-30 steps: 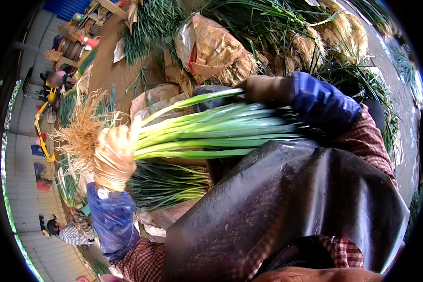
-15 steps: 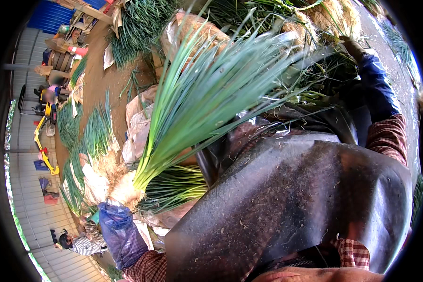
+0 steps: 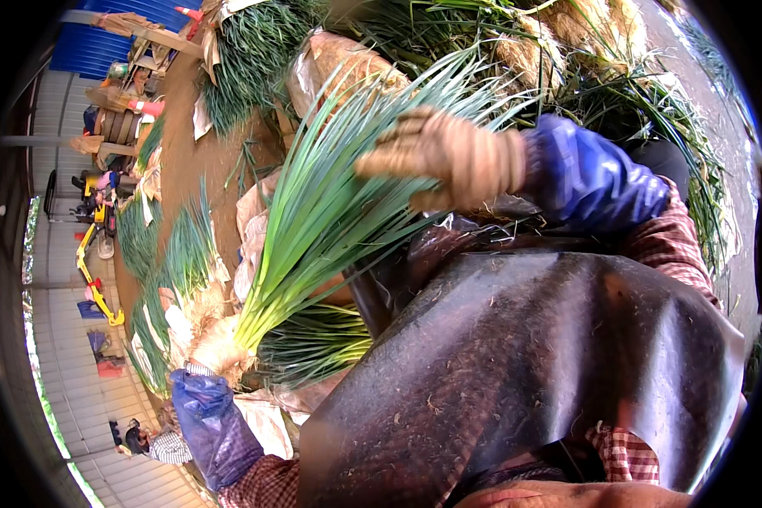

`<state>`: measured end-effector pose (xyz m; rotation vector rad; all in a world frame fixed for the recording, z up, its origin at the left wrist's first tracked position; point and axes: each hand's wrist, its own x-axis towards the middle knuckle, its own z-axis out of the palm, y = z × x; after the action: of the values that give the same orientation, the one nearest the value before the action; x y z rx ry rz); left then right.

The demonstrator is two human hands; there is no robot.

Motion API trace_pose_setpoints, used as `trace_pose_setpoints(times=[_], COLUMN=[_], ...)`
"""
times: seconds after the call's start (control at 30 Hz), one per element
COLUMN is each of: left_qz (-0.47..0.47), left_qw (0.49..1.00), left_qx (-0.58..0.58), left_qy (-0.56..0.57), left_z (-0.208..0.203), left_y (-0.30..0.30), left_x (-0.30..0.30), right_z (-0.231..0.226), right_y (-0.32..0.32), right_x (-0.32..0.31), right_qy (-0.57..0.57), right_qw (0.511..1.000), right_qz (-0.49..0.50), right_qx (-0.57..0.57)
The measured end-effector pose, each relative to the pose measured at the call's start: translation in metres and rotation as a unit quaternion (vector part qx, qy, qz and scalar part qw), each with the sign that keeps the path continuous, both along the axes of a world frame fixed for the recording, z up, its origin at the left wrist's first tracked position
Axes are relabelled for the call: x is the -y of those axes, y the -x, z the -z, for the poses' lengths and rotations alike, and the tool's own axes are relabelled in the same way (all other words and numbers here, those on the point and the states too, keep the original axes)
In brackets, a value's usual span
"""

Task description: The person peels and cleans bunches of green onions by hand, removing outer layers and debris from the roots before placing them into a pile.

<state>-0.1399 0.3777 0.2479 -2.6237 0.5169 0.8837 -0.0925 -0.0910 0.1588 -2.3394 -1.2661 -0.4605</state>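
A large bunch of green onions (image 3: 313,220) fans out from lower left toward the upper middle, its leaves spreading away from me. My left hand (image 3: 217,345), in a pale glove under a blue sleeve cover, is closed around the bunch's pale lower end; roots and glove are hard to tell apart there. Over the leaves' upper part is my right hand (image 3: 457,161), in a tan glove blurred by motion. Its fingers are stretched out and apart with nothing gripped; whether it touches the leaves I cannot tell.
More green onions (image 3: 313,343) lie beneath the held bunch. A heap with straw-coloured roots (image 3: 597,30) is at the far right, and another green pile (image 3: 254,55) at the far left. My dark apron (image 3: 516,364) covers my lap. People and a yellow machine (image 3: 93,271) appear left.
My right hand has swung left from the root heap at the far right to above the leaves. My left hand keeps its hold, and the bunch's leaf tips have drawn in leftward.
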Motion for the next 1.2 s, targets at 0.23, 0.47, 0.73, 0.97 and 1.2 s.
trace_pose_setpoints(times=[0.23,0.47,0.73,0.97,1.2], left_qz=[0.015,-0.281,-0.638,-0.740,-0.591], left_qw=[0.971,0.897,0.376,0.279,0.088], left_qx=[0.215,0.292,-0.001,0.149,0.146], left_qy=[-0.099,0.178,0.672,0.593,0.788], left_z=[-0.002,-0.024,0.149,0.337,0.254], left_y=[0.013,0.034,0.142,0.193,0.123], left_x=[-0.066,-0.163,-0.187,-0.108,-0.132], right_z=[0.152,0.245,0.218,0.210,0.202], right_y=[-0.081,-0.088,-0.072,-0.078,-0.073], right_x=[0.041,0.308,0.328,0.306,0.288], right_qy=[0.266,0.196,0.234,0.257,0.283], right_qw=[0.917,0.854,0.835,0.841,0.839], right_qz=[0.236,0.388,0.364,0.322,0.286], right_qx=[-0.181,-0.285,-0.339,-0.350,-0.366])
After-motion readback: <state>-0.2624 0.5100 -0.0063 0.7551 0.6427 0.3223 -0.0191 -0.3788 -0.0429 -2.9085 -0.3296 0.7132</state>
